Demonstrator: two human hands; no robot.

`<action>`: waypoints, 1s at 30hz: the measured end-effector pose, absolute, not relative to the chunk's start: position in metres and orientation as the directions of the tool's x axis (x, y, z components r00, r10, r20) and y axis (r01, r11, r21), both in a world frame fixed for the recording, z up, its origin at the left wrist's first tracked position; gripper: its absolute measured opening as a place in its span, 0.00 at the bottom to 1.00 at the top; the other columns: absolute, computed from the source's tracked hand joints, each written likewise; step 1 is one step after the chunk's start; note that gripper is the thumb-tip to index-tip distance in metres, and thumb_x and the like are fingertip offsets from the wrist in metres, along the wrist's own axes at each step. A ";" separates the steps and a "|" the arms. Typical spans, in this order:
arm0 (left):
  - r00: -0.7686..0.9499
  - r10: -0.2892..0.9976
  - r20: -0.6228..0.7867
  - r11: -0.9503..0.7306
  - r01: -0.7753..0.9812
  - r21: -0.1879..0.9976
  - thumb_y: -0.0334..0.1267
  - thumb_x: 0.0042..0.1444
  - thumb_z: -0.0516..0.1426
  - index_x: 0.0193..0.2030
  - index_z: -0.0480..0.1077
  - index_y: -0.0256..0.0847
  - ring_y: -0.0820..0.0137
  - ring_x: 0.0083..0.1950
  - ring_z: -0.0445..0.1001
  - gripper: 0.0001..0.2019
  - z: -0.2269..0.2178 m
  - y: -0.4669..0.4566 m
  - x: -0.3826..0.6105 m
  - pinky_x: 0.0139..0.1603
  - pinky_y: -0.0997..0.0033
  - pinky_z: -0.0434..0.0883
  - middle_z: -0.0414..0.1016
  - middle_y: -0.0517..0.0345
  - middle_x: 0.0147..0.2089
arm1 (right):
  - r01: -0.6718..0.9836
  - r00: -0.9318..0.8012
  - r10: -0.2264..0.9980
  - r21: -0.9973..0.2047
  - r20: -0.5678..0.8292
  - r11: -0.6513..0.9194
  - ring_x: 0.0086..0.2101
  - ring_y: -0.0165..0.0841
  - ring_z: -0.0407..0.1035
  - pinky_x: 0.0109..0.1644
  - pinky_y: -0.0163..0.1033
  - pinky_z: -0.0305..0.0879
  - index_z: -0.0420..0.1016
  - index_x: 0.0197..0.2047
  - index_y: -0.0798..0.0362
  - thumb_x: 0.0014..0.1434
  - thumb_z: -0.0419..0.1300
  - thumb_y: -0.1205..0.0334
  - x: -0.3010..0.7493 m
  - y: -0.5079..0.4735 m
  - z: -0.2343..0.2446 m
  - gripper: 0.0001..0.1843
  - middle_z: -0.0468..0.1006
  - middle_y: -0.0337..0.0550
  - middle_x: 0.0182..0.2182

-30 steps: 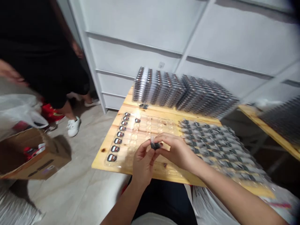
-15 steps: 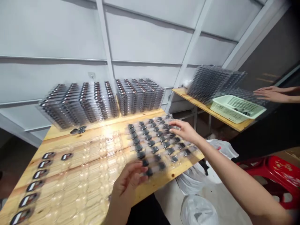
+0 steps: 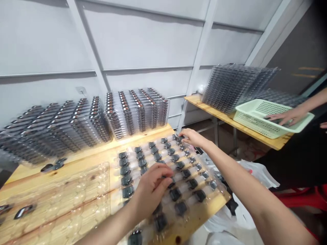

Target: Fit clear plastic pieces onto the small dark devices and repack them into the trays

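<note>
A clear plastic blister tray (image 3: 190, 170) full of small dark parts lies on the wooden table (image 3: 84, 158). My left hand (image 3: 150, 190) rests on the tray's middle, fingers curled over a dark part. My right hand (image 3: 192, 137) reaches to the tray's far right corner, fingertips pinched on a dark part there. A second, mostly empty clear tray (image 3: 63, 200) lies to the left with a few labelled parts (image 3: 22, 211) in it.
Stacks of filled trays (image 3: 102, 117) stand along the grey wall. Another wooden table (image 3: 230, 119) to the right holds more stacks (image 3: 237, 85) and a pale green basket (image 3: 270, 117), where another person's hand (image 3: 283, 117) rests. White plastic bags (image 3: 245, 170) lie below.
The view swung right from the empty tray to the full one. My hands parted: the left settled onto the tray's middle, the right reached to its far corner. The other person's hand entered the basket.
</note>
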State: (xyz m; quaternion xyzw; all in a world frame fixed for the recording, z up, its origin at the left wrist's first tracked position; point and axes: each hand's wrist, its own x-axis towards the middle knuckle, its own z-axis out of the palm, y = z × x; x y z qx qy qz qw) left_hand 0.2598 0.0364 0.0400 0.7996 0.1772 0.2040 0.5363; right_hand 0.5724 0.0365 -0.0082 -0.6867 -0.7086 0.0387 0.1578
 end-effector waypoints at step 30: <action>0.946 0.265 0.188 -0.949 0.221 0.225 0.53 0.54 0.49 0.52 0.64 0.39 0.54 0.55 0.55 0.25 -0.010 0.085 0.397 0.57 0.45 0.49 0.61 0.47 0.54 | 0.934 0.170 0.946 -0.351 0.275 -0.066 0.37 0.31 0.63 0.45 0.36 0.59 0.74 0.33 0.57 0.55 0.53 0.71 0.558 0.038 -0.033 0.08 0.70 0.45 0.34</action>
